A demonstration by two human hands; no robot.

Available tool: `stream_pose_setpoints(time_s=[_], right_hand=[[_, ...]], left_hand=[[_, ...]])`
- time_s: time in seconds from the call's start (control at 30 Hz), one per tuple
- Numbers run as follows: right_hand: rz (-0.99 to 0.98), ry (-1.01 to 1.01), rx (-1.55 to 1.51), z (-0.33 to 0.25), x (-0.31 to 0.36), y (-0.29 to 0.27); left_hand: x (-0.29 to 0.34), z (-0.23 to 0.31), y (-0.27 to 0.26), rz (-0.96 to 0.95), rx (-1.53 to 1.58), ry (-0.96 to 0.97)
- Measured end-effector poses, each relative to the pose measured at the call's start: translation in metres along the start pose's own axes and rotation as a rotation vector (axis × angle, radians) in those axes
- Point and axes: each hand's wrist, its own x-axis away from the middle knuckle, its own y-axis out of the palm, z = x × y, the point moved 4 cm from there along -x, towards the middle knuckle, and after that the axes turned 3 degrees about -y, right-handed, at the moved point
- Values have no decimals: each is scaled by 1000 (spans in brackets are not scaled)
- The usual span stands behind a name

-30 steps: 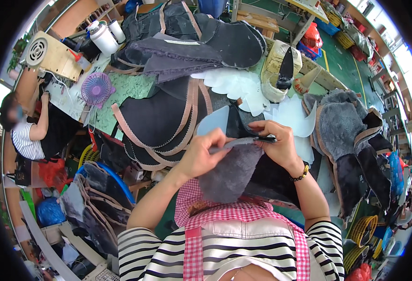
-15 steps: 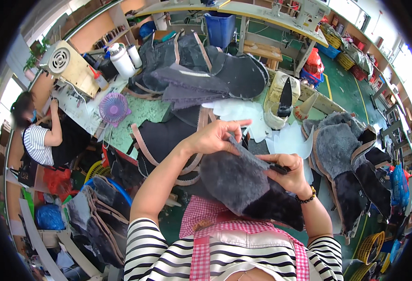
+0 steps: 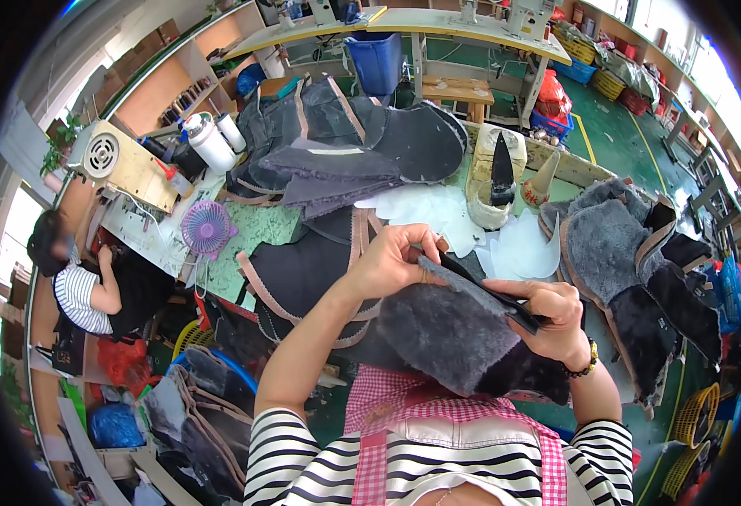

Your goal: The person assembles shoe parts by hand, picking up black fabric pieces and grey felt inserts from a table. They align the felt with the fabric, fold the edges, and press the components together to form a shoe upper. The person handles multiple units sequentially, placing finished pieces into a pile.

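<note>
Between my hands hangs a grey and black plush fabric piece [image 3: 451, 329], fuzzy side toward me, with a black layer along its upper edge. My left hand [image 3: 397, 263] pinches that edge at its left end. At the right end, my right hand [image 3: 547, 314] is closed on the same edge, thumb stretched along it. Just beyond lie black fabric pieces with pinkish-tan binding [image 3: 307, 261] and thin white sheets [image 3: 438, 215]. Grey plush pieces with tan edging [image 3: 602, 261] drape over the table's right side.
A cream sewing machine head [image 3: 499, 181] stands ahead, a cone [image 3: 542, 180] beside it. A dark fabric pile [image 3: 345, 148] covers the table's far side. Left are a purple fan [image 3: 206, 228], a white spray bottle [image 3: 210, 143] and a co-worker [image 3: 80, 278] seated farther off.
The fabric piece and both my hands have shifted slightly right in the picture. My left index finger, stretched out before, is now bent in. More of the black layer shows along the edge.
</note>
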Motion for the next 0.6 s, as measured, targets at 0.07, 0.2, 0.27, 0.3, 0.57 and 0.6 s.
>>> stream_pose_setpoints(time_s=[0.07, 0.2, 0.27, 0.3, 0.57, 0.6], right_hand=[[25, -23, 21, -4, -1, -4], [61, 23, 34, -13, -4, -13], [124, 148, -170, -7, -2, -10], [81, 310, -244, -4, -8, -9], [-599, 116, 220, -20, -57, 9], [-567, 67, 264, -20, -55, 13]], left_hand=[[8, 9, 4, 91, -2, -22], [17, 29, 15, 204, 13, 29], [23, 36, 19, 259, -143, 21], [26, 42, 23, 284, -215, 14], [51, 65, 60, 383, -640, 207], [53, 69, 57, 378, -693, 194]])
